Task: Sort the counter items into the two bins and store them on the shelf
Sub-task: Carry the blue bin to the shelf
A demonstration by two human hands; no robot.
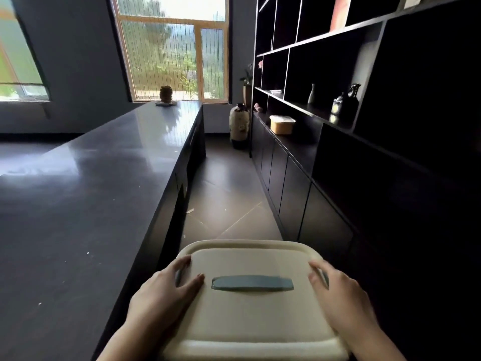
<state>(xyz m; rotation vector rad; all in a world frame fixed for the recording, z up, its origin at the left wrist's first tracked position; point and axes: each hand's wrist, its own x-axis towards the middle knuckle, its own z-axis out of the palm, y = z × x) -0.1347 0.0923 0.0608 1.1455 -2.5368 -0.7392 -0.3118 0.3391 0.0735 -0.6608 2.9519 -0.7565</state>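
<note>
Currently both hands carrying lidded bin (pixel 250 313) in aisle.
Left hand (pixel 166 290) and right hand (pixel 341 293) clamp opposite lid edges, fingers curled over rim, thumbs on top.

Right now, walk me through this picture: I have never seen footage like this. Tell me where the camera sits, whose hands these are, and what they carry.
The camera is worn on a person's head and looks forward and down, so you see their own two hands. The left hand and the right hand grip the sides of a cream lidded bin with a grey handle; the fingers curl over the lid edges. The bin is carried in the aisle between a long dark counter on the left and a dark shelf unit on the right. A second, similar bin already stands on the shelf ledge further along.
</note>
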